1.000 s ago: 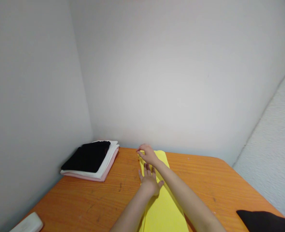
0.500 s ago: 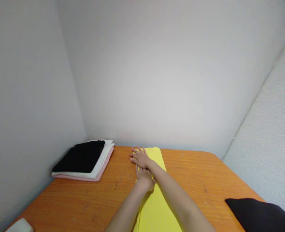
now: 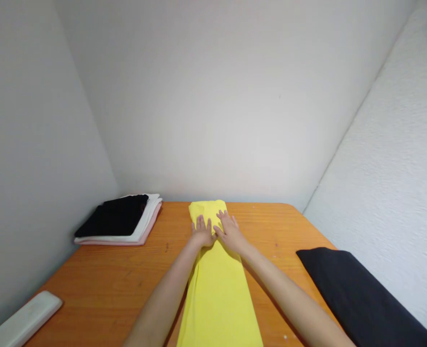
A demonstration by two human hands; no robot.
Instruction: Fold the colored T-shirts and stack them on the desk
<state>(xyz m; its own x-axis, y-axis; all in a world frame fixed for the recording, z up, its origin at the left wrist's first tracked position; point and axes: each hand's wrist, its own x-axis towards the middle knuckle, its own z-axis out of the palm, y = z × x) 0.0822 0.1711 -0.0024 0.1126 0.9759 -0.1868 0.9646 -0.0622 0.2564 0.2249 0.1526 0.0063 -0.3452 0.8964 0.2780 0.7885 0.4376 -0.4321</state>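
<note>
A yellow cloth, folded into a long strip, lies lengthwise on the wooden table, running from its far edge toward me. My left hand rests flat on the strip's left side, fingers spread and pointing away. Just to its right, my right hand lies on the cloth with fingers apart, some reaching toward the far end. The two thumbs come close together over the middle. Neither hand grips the fabric. What kind of garment the yellow cloth is, I cannot tell.
At the back left sits a stack of folded cloths, with a black one over white and pink ones. A white elongated object is at the front left. Black fabric lies along the right. Walls border the wooden table.
My right hand has moved off my left, over to the right side of the yellow cloth. The hands now lie side by side. The view has shifted, showing more of the table's near part.
</note>
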